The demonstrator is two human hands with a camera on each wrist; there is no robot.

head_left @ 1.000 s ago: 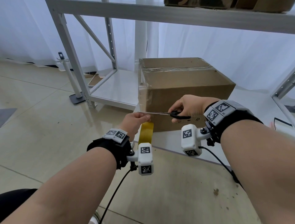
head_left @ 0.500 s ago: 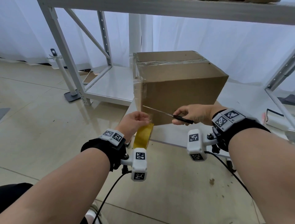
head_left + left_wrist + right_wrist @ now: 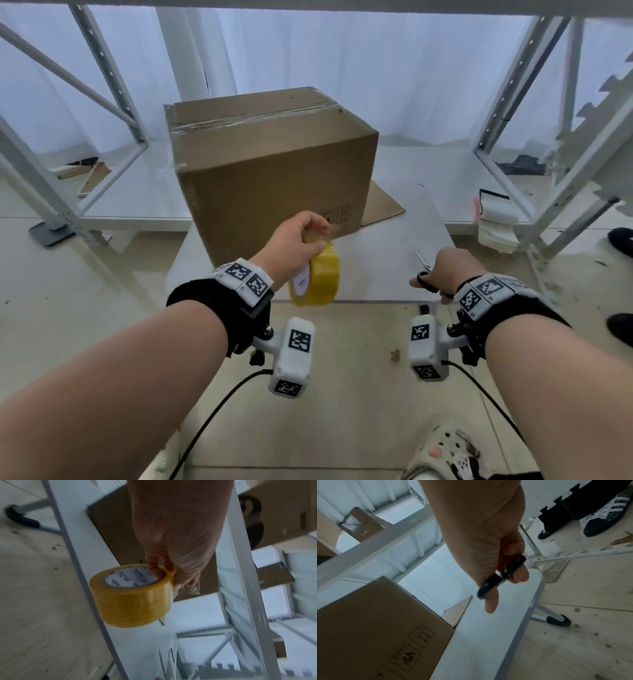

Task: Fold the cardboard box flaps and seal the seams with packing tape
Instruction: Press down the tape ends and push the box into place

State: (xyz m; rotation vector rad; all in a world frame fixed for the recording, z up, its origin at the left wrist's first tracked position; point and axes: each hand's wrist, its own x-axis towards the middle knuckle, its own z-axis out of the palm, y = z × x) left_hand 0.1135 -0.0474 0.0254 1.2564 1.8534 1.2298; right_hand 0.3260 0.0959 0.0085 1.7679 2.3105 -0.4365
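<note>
While the closed brown cardboard box point(image 3: 274, 161) sits on the white low table point(image 3: 394, 274) with clear tape along its top seam, both hands hang in front of it, apart from the box. Left hand point(image 3: 294, 240) grips the yellow roll of packing tape point(image 3: 317, 277), fingers point(image 3: 155, 569) hooked through the white printed core, thumb side on the outer rim; a short loose tail of clear tape point(image 3: 192, 589) sticks out by the fingertips. Roll is in the air over the table's near edge, just in front of the box's front face. Right hand point(image 3: 448, 270) is curled through the black handle loops of the metal scissors point(image 3: 426, 274), blades pointing up and away, closed as far as visible. Scissors are over the table's right part, well right of the tape roll. Flat brown cardboard sheet point(image 3: 383, 205) lies under the box, poking out at its right.
</note>
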